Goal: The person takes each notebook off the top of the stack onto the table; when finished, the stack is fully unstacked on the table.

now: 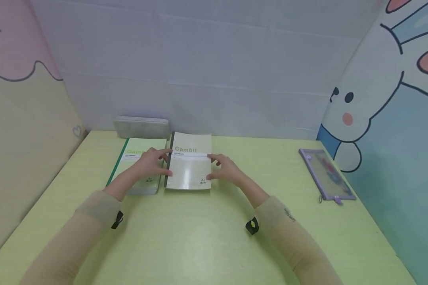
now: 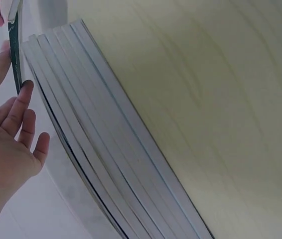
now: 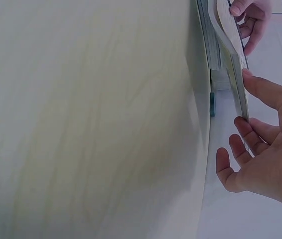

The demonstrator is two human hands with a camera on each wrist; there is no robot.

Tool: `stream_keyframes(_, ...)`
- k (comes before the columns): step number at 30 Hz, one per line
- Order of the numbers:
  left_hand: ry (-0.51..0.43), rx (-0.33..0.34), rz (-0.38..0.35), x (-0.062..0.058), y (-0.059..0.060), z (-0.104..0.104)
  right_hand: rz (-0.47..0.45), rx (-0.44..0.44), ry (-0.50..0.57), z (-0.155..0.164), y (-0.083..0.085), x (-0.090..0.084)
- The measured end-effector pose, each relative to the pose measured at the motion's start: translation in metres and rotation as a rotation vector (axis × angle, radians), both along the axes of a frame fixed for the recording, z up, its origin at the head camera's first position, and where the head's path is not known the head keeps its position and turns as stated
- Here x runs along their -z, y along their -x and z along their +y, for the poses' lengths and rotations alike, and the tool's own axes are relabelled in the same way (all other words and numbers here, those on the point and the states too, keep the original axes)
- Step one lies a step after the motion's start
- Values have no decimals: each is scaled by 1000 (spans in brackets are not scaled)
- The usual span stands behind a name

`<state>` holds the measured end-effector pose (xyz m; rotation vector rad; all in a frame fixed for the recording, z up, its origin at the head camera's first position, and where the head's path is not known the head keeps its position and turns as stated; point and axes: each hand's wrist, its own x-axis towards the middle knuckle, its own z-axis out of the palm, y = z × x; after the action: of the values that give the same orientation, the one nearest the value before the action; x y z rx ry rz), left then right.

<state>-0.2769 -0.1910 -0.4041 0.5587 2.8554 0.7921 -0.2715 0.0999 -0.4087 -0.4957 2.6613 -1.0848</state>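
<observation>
A beige "Gambit" notebook (image 1: 190, 168) with a dark spine sits at the middle back of the yellow-green table (image 1: 207, 237). My left hand (image 1: 164, 163) holds its spine edge, thumb at the front and fingers over the top. My right hand (image 1: 214, 167) holds the opposite edge between thumb and fingers. In the right wrist view the notebook (image 3: 232, 45) is raised off the table and slightly bowed, with my right hand (image 3: 245, 99) on its edge. The left wrist view shows my left hand (image 2: 16, 99) at the dark spine (image 2: 15, 55).
To the left lies a stack of several notebooks (image 1: 137, 174), the top one with a green spine; their page edges (image 2: 106, 149) fill the left wrist view. A grey case (image 1: 141, 126) lies by the back wall. At the right wall lies a purple mesh pouch (image 1: 326, 175).
</observation>
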Motion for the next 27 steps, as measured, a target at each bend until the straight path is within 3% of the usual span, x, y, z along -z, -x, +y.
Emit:
stream_keyframes(5, 55, -17, -8, 9, 0, 3, -39, -12, -32, -1, 4, 12)
stream_keyframes(11, 117, -6, 23, 14, 0, 4, -19, -56, -93, -1, 9, 23)
stream_keyframes(20, 244, 47, 83, 21, 4, 4, 5, -98, -134, -2, 13, 28)
stream_keyframes(27, 350, 79, 140, 19, 2, 6, 4, -91, -168, -4, 10, 28)
